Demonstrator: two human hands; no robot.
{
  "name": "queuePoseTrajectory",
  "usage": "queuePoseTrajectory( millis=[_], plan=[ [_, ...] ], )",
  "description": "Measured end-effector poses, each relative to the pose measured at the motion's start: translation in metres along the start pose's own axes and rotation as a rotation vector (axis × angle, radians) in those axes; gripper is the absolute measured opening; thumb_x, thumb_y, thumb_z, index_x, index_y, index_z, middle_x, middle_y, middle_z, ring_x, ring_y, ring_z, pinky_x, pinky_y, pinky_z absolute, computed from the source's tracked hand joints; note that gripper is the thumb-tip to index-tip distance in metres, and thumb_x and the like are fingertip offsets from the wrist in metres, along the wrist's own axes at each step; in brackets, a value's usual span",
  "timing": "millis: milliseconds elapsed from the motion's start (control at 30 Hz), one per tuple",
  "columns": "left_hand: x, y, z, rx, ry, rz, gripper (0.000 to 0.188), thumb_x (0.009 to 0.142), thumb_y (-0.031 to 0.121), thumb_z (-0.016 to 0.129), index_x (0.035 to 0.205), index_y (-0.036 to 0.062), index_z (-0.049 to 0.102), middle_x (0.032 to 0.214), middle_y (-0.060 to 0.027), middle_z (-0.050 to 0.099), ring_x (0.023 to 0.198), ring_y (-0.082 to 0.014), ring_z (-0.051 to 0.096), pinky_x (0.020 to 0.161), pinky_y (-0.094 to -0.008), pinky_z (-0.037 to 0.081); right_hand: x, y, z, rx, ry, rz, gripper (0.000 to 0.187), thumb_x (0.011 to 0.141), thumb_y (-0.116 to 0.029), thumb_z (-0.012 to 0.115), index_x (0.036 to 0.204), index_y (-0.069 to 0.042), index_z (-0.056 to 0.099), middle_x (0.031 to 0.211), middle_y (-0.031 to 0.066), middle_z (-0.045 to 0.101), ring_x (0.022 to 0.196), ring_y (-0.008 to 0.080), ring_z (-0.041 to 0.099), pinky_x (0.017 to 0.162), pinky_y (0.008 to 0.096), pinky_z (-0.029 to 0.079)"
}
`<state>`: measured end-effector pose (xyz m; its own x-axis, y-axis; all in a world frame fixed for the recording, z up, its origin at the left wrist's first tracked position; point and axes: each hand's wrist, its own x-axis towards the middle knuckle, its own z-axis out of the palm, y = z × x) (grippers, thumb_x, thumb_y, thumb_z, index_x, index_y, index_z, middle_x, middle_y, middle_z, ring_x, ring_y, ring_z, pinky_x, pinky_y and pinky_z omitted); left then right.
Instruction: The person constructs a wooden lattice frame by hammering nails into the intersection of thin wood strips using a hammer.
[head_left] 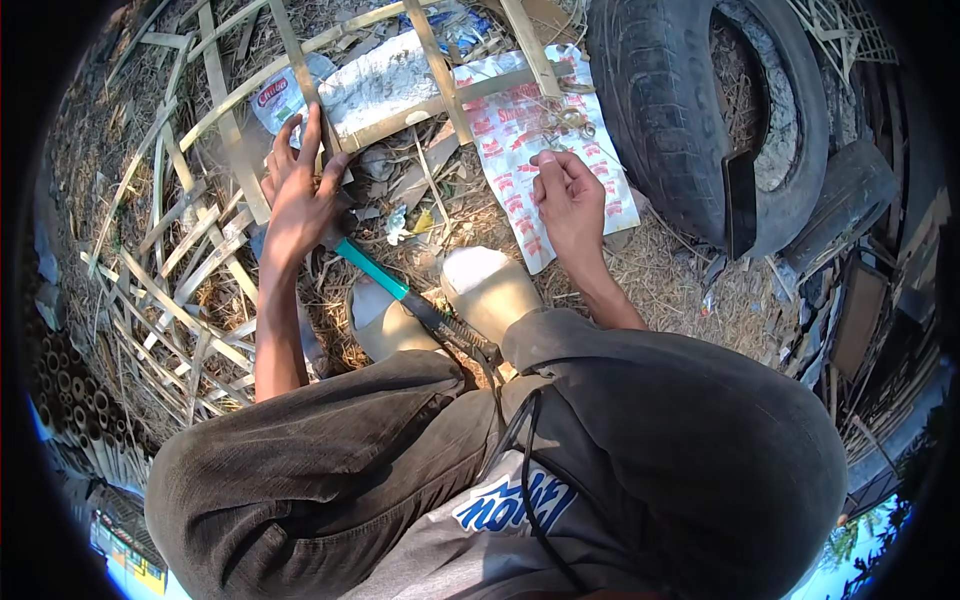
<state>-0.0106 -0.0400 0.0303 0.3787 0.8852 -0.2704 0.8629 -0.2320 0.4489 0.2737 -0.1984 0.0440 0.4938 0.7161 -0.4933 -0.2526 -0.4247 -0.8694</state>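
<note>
Nearest the camera are the person's bent knees in dark trousers (pixel 330 450), squatting over two pale feet (pixel 490 290). A hammer with a teal-and-black handle (pixel 400 290) lies between the knees, its head under the left hand (pixel 300 195). That hand's fingers are spread wide, pressing on a bamboo strip lattice (pixel 230 130) over straw. The right hand (pixel 570 200) has its fingers pinched narrowly; what they hold is too small to tell. It hovers above a red-printed white sack (pixel 520 120). To the right lies an old tyre (pixel 700 110), ash-grey debris inside it.
</note>
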Motion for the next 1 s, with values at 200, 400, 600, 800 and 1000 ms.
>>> queuePoseTrajectory(
  millis=[200,400,600,800,1000],
  plan=[
    [0.004,0.010,0.007,0.009,-0.009,0.013,0.070,0.105,0.042,0.057,0.166,0.0268,0.028,0.165,-0.0208,0.027,0.153,-0.0428,0.025,0.122,-0.0590,0.019,0.042,0.025,-0.049,-0.780,0.166,-0.120,0.026,0.094,-0.021,0.072,0.109,-0.001,0.076,0.080,0.0175,0.074,0.070,0.0291,0.072,0.067,0.0401,0.054],
    [-0.002,0.005,-0.004,-0.082,-0.009,-0.002,0.071,0.102,0.038,0.062,0.165,0.0222,0.032,0.163,-0.0222,0.029,0.151,-0.0432,0.029,0.121,-0.0578,0.022,0.066,0.023,-0.027,-1.066,0.142,-0.230,0.028,0.090,-0.025,0.076,0.109,-0.004,0.076,0.089,0.0147,0.075,0.084,0.0366,0.072,0.076,0.0463,0.055],
    [0.003,0.011,-0.015,-0.220,-0.040,0.027,0.084,0.091,0.043,0.077,0.163,0.0255,0.037,0.163,-0.0173,0.030,0.152,-0.0388,0.031,0.122,-0.0573,0.024,0.079,0.029,-0.034,-1.202,0.104,-0.326,0.024,0.092,-0.022,0.069,0.103,-0.001,0.075,0.082,0.0159,0.073,0.077,0.0372,0.071,0.073,0.0473,0.055],
    [-0.004,0.001,-0.013,-0.290,-0.009,0.003,0.084,0.089,0.040,0.079,0.161,0.0207,0.041,0.162,-0.0198,0.032,0.151,-0.0393,0.030,0.121,-0.0555,0.025,0.076,0.031,-0.029,-1.169,0.018,-0.273,0.024,0.095,-0.018,0.066,0.102,0.004,0.071,0.080,0.0191,0.071,0.075,0.0392,0.069,0.071,0.0467,0.053],
    [0.001,0.003,-0.006,-0.275,0.024,0.014,0.088,0.086,0.045,0.081,0.162,0.0262,0.039,0.161,-0.0171,0.033,0.151,-0.0380,0.033,0.122,-0.0566,0.027,0.063,0.030,-0.051,-1.151,0.042,-0.394,0.021,0.098,-0.009,0.063,0.113,0.005,0.066,0.093,0.0239,0.071,0.084,0.0401,0.069,0.075,0.0474,0.052]
  ],
)
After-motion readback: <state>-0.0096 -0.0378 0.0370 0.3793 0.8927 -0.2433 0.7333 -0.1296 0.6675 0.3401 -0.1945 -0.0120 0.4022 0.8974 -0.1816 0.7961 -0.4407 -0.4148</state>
